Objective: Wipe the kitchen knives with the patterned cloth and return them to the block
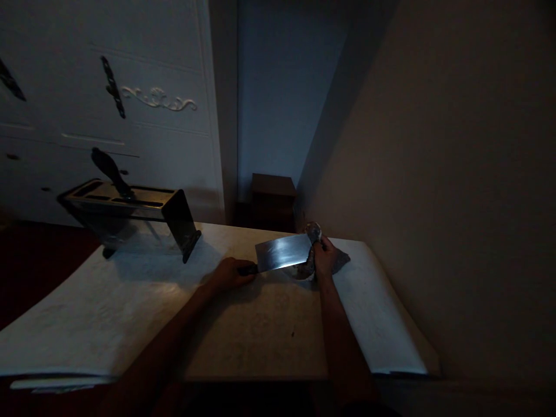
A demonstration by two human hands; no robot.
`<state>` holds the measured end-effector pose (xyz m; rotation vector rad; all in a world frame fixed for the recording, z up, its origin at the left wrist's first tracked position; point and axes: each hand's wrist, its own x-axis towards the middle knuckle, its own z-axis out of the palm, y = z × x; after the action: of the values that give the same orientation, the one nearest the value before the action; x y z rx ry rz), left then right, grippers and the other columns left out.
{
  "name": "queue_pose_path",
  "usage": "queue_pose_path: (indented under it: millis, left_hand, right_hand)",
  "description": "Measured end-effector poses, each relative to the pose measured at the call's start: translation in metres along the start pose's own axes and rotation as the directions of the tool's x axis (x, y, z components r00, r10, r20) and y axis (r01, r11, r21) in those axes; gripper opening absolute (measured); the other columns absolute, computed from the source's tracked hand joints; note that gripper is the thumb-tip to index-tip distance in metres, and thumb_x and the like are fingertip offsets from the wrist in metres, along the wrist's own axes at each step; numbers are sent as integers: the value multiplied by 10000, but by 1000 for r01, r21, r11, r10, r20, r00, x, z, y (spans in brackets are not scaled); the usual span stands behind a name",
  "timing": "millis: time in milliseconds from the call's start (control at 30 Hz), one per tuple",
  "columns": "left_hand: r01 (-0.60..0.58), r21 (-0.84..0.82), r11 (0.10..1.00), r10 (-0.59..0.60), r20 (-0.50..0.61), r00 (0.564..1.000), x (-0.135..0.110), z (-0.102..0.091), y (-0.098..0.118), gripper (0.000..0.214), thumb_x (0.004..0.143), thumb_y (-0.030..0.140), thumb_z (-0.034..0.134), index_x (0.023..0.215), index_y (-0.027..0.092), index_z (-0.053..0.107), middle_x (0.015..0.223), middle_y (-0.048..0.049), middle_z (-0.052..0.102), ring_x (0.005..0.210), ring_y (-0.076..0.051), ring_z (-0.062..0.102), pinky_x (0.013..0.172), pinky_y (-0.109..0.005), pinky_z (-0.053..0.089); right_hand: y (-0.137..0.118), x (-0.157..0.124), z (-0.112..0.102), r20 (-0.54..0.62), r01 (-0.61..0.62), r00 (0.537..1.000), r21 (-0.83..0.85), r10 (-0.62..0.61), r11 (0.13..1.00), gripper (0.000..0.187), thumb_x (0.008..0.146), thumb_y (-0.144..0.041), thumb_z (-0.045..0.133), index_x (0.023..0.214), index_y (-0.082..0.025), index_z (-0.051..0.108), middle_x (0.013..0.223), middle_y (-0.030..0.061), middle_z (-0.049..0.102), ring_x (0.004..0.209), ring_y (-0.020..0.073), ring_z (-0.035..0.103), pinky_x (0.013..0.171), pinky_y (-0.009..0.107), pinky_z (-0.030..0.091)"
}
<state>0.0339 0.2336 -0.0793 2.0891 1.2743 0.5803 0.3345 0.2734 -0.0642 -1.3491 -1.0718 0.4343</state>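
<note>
The cleaver [282, 252] is gripped at its dark handle by the left hand [232, 273], fingers closed around it, and the blade is held flat-side up just above the desk [130, 301]. The far end of the blade is met by the right hand [325, 258], which is closed on a crumpled cloth [313, 233] pressed against the steel. For a clean wipe, the cloth is best drawn along the flat from spine toward edge, with fingers kept behind the cutting side and the handle held steady. The blade lies between the two hands, touching the cloth. Well to the left of the left hand, a knife block [125, 208] is seen.
</note>
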Motion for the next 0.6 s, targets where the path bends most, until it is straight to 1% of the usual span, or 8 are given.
queue_pose_path:
  millis: [67, 167, 300, 367, 500, 600]
  left_hand:
    - [15, -10, 1000, -15, -10, 1000, 1, 0, 2, 349, 804, 423, 593, 997, 198, 777, 824, -22, 737, 712, -179, 663, 640, -240, 447]
    - [25, -41, 999, -26, -35, 999, 2, 1, 2, 363, 794, 410, 592, 1017, 191, 776, 863, -34, 747, 732, -189, 671, 657, -250, 465]
    - [39, -88, 995, -45, -67, 997, 3, 2, 0, 384, 794, 439, 590, 1008, 179, 773, 883, -43, 750, 767, -202, 680, 682, -261, 479]
    - [56, -108, 993, -65, -90, 994, 4, 4, -2, 390, 787, 462, 593, 976, 172, 774, 868, -45, 748, 766, -208, 678, 677, -264, 478]
    - [89, -159, 983, -114, -155, 981, 6, 6, -4, 416, 776, 496, 594, 958, 163, 767, 865, -43, 745, 763, -212, 670, 661, -261, 479]
    - [104, -188, 977, -139, -179, 974, 7, 9, -6, 429, 768, 509, 599, 949, 154, 761, 863, -48, 740, 762, -216, 668, 640, -257, 478]
  right_hand:
    - [3, 1, 1, 27, -7, 1000, -7, 7, 1000, 330, 659, -385, 498, 797, -179, 718, 691, 3, 632, 644, 172, 525, 597, 265, 409]
    - [9, 2, 2, 20, -13, 1000, -41, 13, 999, 370, 660, -386, 500, 829, -174, 752, 727, 17, 680, 688, 187, 572, 639, 276, 439]
    - [14, 2, 5, -8, 11, 1000, -63, -12, 998, 369, 676, -381, 493, 828, -183, 765, 782, 26, 721, 742, 210, 617, 698, 301, 472]
    - [16, 1, 7, -9, 13, 1000, -55, -14, 998, 375, 677, -387, 494, 834, -181, 765, 820, 39, 735, 774, 226, 630, 738, 325, 484]
    - [18, -1, 11, 35, 0, 999, -28, 1, 1000, 384, 681, -407, 510, 872, -183, 756, 948, 72, 746, 875, 251, 638, 831, 358, 483]
    - [18, -4, 14, 66, 10, 998, -14, -9, 1000, 406, 690, -412, 513, 928, -172, 738, 950, 81, 732, 863, 247, 623, 813, 354, 480]
